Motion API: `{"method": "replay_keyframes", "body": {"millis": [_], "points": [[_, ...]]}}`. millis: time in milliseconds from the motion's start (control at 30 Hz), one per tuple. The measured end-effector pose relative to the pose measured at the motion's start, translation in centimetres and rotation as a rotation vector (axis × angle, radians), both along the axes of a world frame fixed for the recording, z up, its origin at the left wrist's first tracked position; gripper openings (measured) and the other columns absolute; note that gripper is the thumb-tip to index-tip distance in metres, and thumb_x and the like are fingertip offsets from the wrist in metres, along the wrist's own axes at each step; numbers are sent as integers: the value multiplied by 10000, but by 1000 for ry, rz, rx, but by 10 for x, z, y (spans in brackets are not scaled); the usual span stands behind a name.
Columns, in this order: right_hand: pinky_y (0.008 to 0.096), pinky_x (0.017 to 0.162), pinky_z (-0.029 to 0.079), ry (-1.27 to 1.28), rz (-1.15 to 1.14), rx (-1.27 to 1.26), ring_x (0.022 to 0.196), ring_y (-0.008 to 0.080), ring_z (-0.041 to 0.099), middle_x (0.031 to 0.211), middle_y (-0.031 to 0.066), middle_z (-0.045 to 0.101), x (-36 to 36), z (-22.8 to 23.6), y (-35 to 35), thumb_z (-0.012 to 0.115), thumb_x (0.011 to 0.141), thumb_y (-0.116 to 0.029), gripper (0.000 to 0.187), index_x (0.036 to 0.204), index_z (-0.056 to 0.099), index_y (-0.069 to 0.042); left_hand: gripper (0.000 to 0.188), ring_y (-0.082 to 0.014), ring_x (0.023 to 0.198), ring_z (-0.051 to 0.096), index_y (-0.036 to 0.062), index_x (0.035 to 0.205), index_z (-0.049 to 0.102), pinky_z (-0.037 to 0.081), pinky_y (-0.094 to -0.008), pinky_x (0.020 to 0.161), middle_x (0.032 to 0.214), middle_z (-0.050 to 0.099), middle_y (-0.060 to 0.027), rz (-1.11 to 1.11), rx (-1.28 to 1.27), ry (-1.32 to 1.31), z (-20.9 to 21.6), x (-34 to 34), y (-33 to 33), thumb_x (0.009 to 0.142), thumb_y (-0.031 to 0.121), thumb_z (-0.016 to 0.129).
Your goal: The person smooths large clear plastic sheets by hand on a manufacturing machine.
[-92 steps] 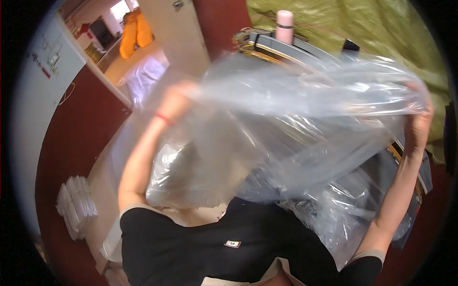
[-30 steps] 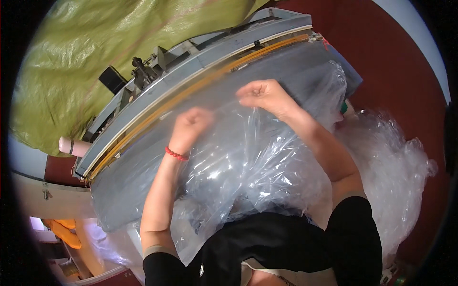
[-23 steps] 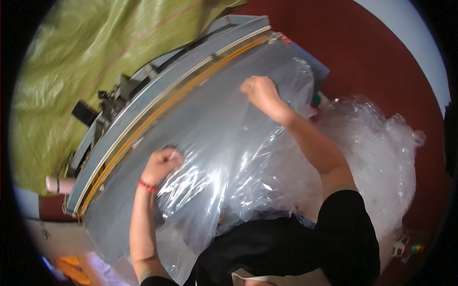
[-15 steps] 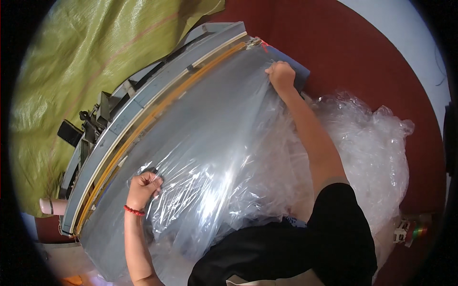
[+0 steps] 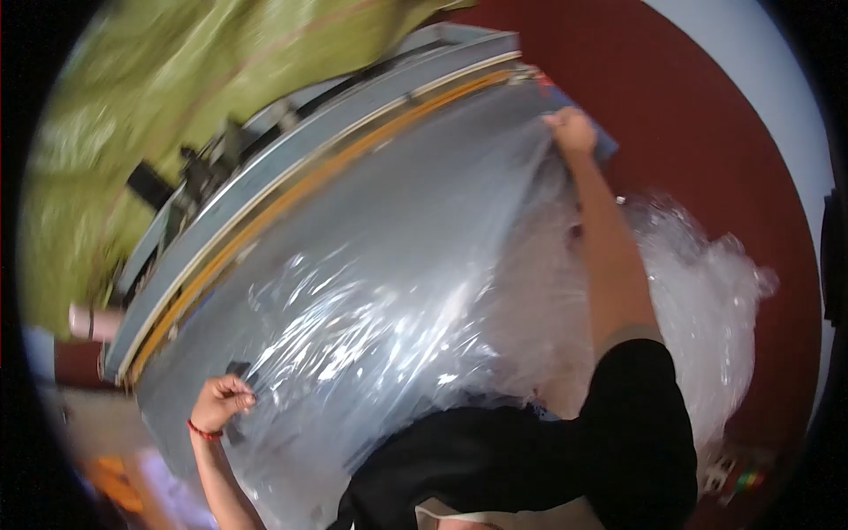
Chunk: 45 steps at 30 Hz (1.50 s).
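A shiny sheet of clear plastic film (image 5: 353, 327) stretches across a grey worktop (image 5: 424, 168) and down over my lap. At the lower left, my left hand (image 5: 223, 405), with a red bead bracelet at the wrist, is closed in a pinch on one edge of the film. Far off at the upper right, my right hand (image 5: 574, 132) grips the film's other end near the worktop's far corner. Between the two hands the film is drawn out, wrinkled and full of bright glare. Motion blurs the view somewhat.
Along the worktop's far side runs a long grey machine beam (image 5: 265, 159) with an orange strip (image 5: 336, 168). Yellow-green woven sheeting (image 5: 177, 97) lies beyond it. A pink bottle (image 5: 95, 322) is at the left end. Bunched clear film (image 5: 707, 300) rests on the red floor (image 5: 707, 132) at right.
My left hand has moved left and toward me with the film, and my right hand appears farther right. The film is spread wider between them. The whole view has shifted somewhat.
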State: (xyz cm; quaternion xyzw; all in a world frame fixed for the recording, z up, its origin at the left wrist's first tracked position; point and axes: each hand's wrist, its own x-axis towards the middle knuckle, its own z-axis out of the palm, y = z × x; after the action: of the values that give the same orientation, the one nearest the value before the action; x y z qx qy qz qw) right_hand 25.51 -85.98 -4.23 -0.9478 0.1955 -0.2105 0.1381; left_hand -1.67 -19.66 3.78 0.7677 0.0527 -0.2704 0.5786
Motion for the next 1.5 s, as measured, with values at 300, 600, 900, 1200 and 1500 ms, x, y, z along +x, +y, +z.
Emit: {"method": "replay_keyframes", "body": {"millis": [300, 600, 900, 1200, 1500], "points": [[330, 762, 415, -121, 127, 94, 889, 229, 566, 961, 103, 607, 15, -20, -87, 571, 755, -435, 420, 958, 594, -69, 87, -57, 609, 436, 60, 743, 539, 348, -190, 553, 673, 497, 36, 460, 282, -365, 16, -37, 105, 766, 131, 585], [249, 772, 392, -305, 321, 582, 832, 114, 507, 916, 34, 581, 8, -3, -88, 572, 808, -310, 303, 924, 603, -32, 112, -138, 592, 512, -1, 759, 538, 416, -248, 577, 665, 552, -92, 569, 988, -810, -62, 3, 112, 717, 70, 615], [261, 855, 363, -390, 356, 852, 951, 129, 494, 1010, 42, 556, -53, 55, -142, 558, 829, -223, 289, 1037, 553, -23, 144, -246, 689, 534, 11, 743, 557, 424, -323, 624, 684, 545, -107, 602, 979, -995, -64, 15, 99, 685, 112, 642], [282, 689, 430, -365, 177, 1121, 769, 162, 550, 876, 83, 606, 27, 65, -20, 527, 801, -286, 320, 934, 605, -5, 210, -117, 659, 490, 22, 849, 542, 419, -263, 594, 712, 519, -44, 1196, 92, -871, -24, 35, 132, 844, 204, 436], [390, 713, 418, -491, 129, 345, 824, 341, 550, 867, 179, 585, 73, 3, 135, 496, 819, -304, 271, 914, 544, -55, 167, -56, 538, 331, 60, 714, 515, 285, -204, 485, 586, 391, 43, 1326, 520, -947, -98, 44, 247, 839, 158, 465]]}}
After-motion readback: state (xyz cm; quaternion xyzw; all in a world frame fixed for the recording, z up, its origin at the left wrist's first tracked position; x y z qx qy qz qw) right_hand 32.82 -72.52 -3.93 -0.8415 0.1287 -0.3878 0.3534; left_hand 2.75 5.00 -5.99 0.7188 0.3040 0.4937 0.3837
